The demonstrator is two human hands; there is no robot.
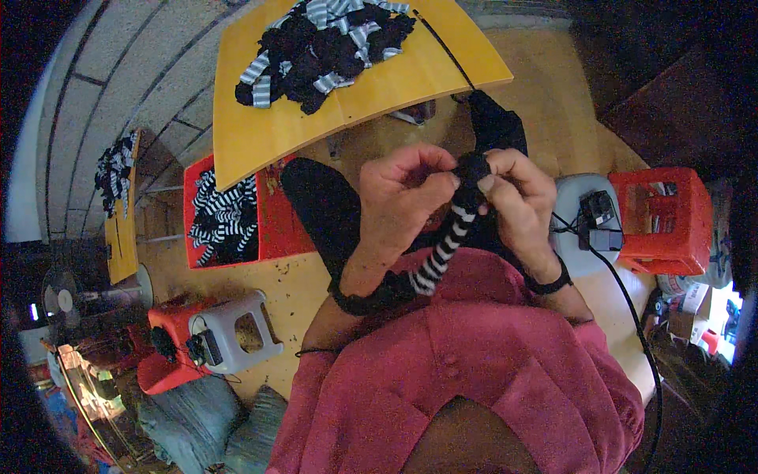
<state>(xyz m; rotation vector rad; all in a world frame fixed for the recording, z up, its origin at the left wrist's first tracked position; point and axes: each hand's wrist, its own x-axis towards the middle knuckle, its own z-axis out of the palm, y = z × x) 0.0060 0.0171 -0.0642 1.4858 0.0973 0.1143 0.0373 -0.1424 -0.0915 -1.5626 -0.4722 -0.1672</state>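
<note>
A narrow black-and-white striped knitted tube (448, 246), perhaps a sock or glove part, hangs in front of my chest. Its black end (472, 168) is pinched between the fingertips of both hands. My left hand (399, 201) grips this end from the left, thumb and forefinger pressed together. From the other side my right hand (521, 193) holds it the same way. The lower striped end reaches toward my left forearm, beside a black band of fabric (371, 299) round the left wrist. What lies right between the fingertips is partly hidden.
Ahead, a yellow table (379, 103) bears a heap of black knitted pieces with grey striped parts (324, 51). A red bin (225, 257) at left holds striped knits (225, 213). Stools stand on both sides, the grey right one (580, 189) carrying a black device and cable.
</note>
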